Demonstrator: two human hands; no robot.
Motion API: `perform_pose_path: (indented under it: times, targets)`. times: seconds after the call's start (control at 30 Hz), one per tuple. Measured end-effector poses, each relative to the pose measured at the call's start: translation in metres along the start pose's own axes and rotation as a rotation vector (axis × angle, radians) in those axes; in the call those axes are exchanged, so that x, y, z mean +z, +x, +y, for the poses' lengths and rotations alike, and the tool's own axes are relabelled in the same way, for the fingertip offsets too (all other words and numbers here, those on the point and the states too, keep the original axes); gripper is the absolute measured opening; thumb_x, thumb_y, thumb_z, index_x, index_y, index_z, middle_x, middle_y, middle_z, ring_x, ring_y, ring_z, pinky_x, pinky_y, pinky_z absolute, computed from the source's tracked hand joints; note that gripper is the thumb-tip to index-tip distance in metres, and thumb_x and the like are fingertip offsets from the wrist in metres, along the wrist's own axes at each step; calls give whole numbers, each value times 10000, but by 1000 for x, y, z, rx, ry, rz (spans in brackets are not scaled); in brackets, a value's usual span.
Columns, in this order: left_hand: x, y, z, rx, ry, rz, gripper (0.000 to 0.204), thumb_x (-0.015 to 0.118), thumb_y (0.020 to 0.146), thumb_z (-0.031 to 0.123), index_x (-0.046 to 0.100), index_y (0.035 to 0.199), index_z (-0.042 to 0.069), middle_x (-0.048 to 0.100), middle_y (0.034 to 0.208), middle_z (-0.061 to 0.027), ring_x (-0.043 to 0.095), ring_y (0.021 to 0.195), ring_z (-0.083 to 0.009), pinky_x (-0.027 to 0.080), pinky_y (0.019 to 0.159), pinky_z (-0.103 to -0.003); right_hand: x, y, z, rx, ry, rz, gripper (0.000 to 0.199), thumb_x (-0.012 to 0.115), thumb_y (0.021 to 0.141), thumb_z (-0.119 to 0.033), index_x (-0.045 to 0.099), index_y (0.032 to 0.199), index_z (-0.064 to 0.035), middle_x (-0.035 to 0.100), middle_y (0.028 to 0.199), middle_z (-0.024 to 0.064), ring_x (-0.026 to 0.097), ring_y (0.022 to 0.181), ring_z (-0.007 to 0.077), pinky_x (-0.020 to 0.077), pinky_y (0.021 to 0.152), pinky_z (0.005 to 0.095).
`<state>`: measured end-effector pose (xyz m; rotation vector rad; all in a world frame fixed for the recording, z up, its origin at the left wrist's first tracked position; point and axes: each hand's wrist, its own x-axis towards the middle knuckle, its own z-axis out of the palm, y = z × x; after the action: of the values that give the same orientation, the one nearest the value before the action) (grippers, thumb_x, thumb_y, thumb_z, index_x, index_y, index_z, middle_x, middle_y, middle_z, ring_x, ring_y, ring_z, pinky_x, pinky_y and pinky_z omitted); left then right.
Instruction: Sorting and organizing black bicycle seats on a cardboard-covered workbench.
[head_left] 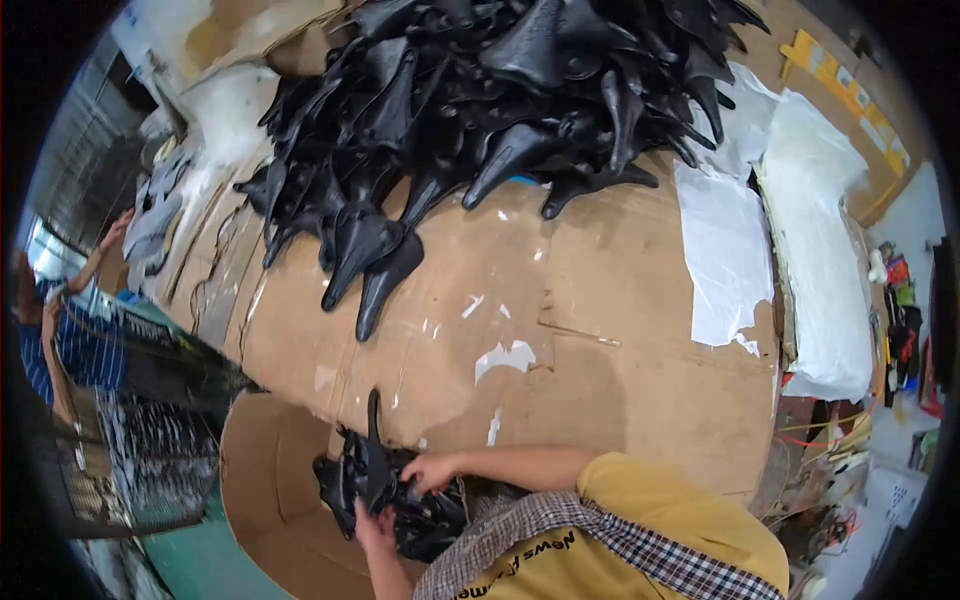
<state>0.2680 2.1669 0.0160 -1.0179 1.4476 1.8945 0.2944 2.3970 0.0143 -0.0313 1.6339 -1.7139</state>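
My left hand is closed on the lower edge of a black bicycle saddle, whose narrow nose points away from me. At its right side my right hand is bent with the fingertips against black material; they seem to grip the same saddle. More black saddles lie bunched beneath and around both hands, at the right side of an open cardboard box. Part of this bunch is hidden by my hands and body. A large heap of similar glossy black saddles covers the far part of the table.
Flattened cardboard covers the table, with torn white patches. White sheets lie along its right edge. At the far left another person in a striped top stands beside a mesh container. Assorted goods and cords stand at right.
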Motion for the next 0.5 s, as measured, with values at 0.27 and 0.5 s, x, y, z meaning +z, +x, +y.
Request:
perform_pose_path:
  times: [0.27, 0.5]
  targets:
    - [-42, 115, 147, 720, 381, 552, 333, 519, 804, 303, 558, 869, -21, 540, 838, -119, 504, 738, -232, 428, 646, -374, -215, -191, 31, -567, 652, 1119, 118, 499, 834, -226, 538, 826, -114, 539, 702, 8, 512, 635, 98, 432, 565, 243]
    - [492, -20, 240, 1189, 675, -486, 396, 580, 821, 308, 532, 1100, 31, 535, 861, 21, 416, 653, -42, 337, 570, -179, -424, -403, 23, -583, 943, 1815, 461, 584, 782, -444, 511, 1008, -49, 521, 939, 54, 530, 766, 156, 471, 660, 266]
